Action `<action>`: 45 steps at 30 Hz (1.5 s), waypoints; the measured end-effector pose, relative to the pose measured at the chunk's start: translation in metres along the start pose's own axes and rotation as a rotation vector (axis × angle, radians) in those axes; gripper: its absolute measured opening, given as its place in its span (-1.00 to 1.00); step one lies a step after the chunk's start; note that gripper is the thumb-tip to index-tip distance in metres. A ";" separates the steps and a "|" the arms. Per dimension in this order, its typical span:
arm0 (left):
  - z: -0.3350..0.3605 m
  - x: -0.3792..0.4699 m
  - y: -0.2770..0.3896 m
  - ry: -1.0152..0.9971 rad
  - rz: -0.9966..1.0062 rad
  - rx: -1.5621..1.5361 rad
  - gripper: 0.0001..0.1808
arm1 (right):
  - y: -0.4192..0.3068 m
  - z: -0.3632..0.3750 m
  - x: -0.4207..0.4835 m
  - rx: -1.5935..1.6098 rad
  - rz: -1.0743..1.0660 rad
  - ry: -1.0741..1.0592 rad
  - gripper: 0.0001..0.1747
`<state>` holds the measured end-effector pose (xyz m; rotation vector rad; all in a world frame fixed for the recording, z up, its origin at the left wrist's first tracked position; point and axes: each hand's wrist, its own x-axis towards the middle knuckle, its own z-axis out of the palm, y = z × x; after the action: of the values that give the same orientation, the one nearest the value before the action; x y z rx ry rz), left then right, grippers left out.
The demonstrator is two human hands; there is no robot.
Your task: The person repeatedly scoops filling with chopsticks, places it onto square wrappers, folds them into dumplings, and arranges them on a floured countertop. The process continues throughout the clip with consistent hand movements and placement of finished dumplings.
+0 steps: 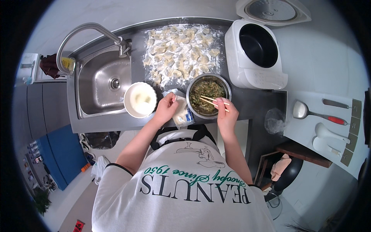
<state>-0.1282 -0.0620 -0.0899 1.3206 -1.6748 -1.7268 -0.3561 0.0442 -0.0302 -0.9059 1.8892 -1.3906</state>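
My right hand point(227, 111) holds a pair of wooden chopsticks point(213, 102), their tips over a minced filling with green bits point(207, 88) in a steel bowl point(188, 101). My left hand point(167, 107), fingers closed together, is at the upper left of an opened plastic packet of pale dough wrappers point(181, 108); it seems to pinch a wrapper, mostly hidden by the fingers. A white fluted bowl point(154, 105) with cloudy liquid stands left of that hand. Beyond the bowls, many folded dumplings point(179, 55) lie on the flour-dusted dark counter.
A steel sink point(98, 84) with an arched faucet point(87, 26) is at the left. An open white rice cooker point(237, 69) stands right of the steel bowl. Crumpled clear plastic point(274, 121) lies farther right, near a spatula point(301, 110) and white spoons point(326, 133) hanging on the wall.
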 end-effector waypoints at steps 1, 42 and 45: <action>-0.001 0.002 -0.002 0.017 -0.043 -0.146 -0.90 | 0.002 0.001 0.001 0.034 0.020 0.017 -0.75; 0.007 -0.016 0.117 -0.372 -0.316 -1.703 -0.40 | -0.087 -0.024 -0.042 -0.409 -1.175 -0.351 -0.67; 0.003 -0.015 0.113 -0.308 -0.300 -1.728 -0.40 | -0.084 -0.024 -0.043 -0.392 -1.177 -0.390 -0.66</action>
<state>-0.1594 -0.0713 0.0192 0.3770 0.3262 -2.4428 -0.3365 0.0743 0.0599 -2.5244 1.3021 -1.2221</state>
